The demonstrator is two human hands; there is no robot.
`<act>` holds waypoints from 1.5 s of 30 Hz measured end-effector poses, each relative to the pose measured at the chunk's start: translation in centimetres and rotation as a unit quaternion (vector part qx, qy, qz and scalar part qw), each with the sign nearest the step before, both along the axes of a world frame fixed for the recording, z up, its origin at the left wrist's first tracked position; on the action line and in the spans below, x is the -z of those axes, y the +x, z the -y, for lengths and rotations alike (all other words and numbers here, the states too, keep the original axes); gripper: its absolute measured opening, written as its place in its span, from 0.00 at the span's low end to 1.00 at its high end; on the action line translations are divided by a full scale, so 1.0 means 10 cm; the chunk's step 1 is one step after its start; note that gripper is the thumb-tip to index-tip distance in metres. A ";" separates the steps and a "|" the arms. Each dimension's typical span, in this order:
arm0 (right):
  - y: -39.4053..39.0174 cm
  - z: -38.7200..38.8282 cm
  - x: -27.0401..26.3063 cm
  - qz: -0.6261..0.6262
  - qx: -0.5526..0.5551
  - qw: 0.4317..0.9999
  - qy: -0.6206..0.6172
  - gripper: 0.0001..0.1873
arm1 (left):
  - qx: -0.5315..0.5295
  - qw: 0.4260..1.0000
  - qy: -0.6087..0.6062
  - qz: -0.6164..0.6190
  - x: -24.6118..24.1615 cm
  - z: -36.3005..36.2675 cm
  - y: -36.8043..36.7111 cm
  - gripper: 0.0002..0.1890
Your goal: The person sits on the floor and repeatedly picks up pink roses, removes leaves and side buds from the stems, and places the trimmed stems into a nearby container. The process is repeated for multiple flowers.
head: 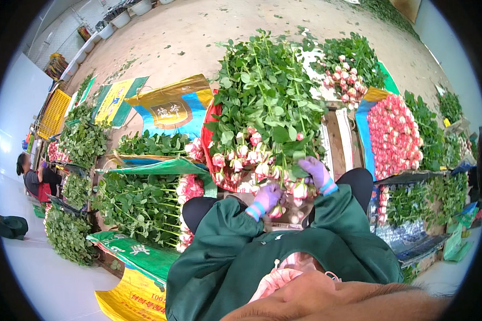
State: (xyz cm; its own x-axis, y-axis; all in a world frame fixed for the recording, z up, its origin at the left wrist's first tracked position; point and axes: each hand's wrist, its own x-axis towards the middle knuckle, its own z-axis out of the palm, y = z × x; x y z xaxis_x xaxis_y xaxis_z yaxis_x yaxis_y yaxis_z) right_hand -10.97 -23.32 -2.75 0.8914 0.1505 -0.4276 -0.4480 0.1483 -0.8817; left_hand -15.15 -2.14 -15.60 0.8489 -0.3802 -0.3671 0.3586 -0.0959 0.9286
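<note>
My left hand point(267, 200), in a purple glove, is curled at the stem of a pink-and-white rose point(277, 211), whose head hangs just below the fingers. To the right and a little farther out, my right hand point(315, 171), also gloved, has its fingertips against the green leaves point(298, 170) of a rose stem. Whether those fingers are closed on the leaves is hidden. A larger pale rose head point(300, 190) hangs between both hands. Before me lies a big heap of leafy rose stems point(265, 88), its blooms point(262, 170) pointing towards me.
Green sacking point(156, 166) divides rose bundles point(140, 208) at my left. Packed pink roses point(395, 136) stand at my right beside a wooden slat frame point(337, 140). Farther off are a yellow crate point(54, 114), a person point(42, 180) seated at left, and leaf-strewn floor point(176, 36).
</note>
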 end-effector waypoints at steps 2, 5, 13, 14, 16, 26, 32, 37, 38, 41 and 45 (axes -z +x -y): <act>0.07 0.09 0.14 0.027 0.013 0.999 0.036 0.12 | 0.010 0.959 0.251 0.129 -0.27 0.11 0.20 0.13; 0.01 -0.08 0.12 0.025 -0.024 0.999 -0.035 0.15 | -0.097 0.974 0.204 0.032 -0.08 -0.07 0.33 0.12; -0.28 -0.01 0.70 0.133 -0.090 0.921 -0.356 0.17 | -0.116 0.987 0.114 0.016 -0.69 0.01 0.13 0.07; -0.26 0.01 0.81 0.269 -0.086 0.860 -0.425 0.17 | -0.126 0.989 0.074 0.016 -0.52 0.01 0.16 0.06; -0.23 0.16 1.04 0.426 -0.159 0.690 -0.563 0.15 | -0.113 0.993 0.039 0.018 -0.31 0.06 0.21 0.07; -0.29 0.03 -0.14 0.065 -0.141 0.987 -0.047 0.13 | -0.002 0.971 -0.225 -0.083 -1.63 -0.17 0.08 0.16; -0.45 -0.07 -1.19 0.043 0.002 0.911 0.410 0.15 | 0.072 0.909 -0.393 -0.116 -2.46 0.08 0.18 0.18; -0.30 0.03 -0.99 0.019 -0.051 0.835 0.548 0.16 | -0.009 0.889 -0.438 -0.135 -2.26 0.28 0.27 0.17; -0.30 0.02 -1.06 0.017 -0.017 0.862 0.506 0.17 | -0.024 0.897 -0.423 -0.123 -2.20 0.28 0.29 0.17; -0.24 0.17 -1.08 0.028 0.035 0.919 0.392 0.16 | -0.057 0.927 -0.370 0.004 -2.19 0.35 0.26 0.16; -0.15 0.40 -1.22 0.050 0.055 0.949 0.306 0.16 | -0.066 0.916 -0.396 -0.011 -2.23 0.48 0.39 0.16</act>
